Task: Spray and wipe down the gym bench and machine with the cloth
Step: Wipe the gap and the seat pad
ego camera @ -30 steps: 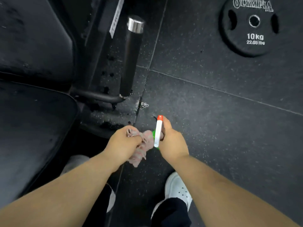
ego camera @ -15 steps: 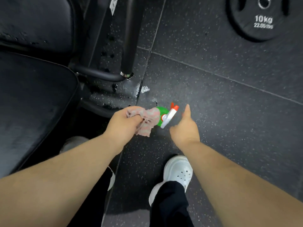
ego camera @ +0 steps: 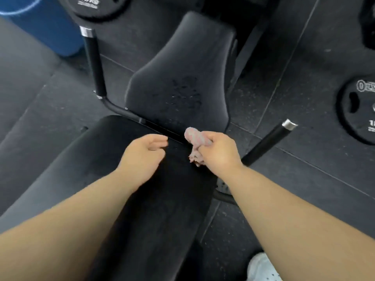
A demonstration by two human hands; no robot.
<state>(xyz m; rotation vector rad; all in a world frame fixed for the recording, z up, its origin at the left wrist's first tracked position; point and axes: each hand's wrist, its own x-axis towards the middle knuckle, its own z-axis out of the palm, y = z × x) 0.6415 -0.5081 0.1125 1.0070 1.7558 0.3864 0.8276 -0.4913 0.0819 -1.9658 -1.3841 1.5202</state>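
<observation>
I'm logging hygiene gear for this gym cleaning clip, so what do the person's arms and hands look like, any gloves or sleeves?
No gloves: the left hand and right hand are bare. The left forearm and right forearm are uncovered to the frame's edge, with no sleeve, watch or ring visible. The only clothing in view is a white shoe at lower right.

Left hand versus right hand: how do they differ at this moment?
The left hand holds nothing, fingers loosely curled; the right hand grips a bunched pink cloth. The left hand is over the seat pad near its middle; the right hand is over its right edge. Both are bare.
</observation>
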